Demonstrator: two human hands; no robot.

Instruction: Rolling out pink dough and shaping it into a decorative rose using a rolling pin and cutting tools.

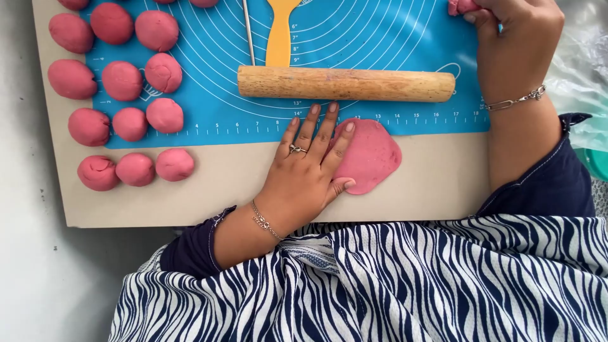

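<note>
Two hands work in the head view. My left hand [310, 171] lies flat, grip released, fingers spread on the flattened pink dough disc [373, 155], which straddles the near edge of the blue mat [380, 38]. My right hand [516, 31] is clenched on a pink dough lump [457, 6] at the mat's far corner. Press evenly. The rolling pin [345, 83] lies just beyond; dough balls [123, 81] crowd the left; bare board [221, 190] lies near.

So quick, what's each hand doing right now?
Left hand: open, fingers flat on the flattened pink dough disc.
Right hand: closed on a small pink dough lump.
</note>
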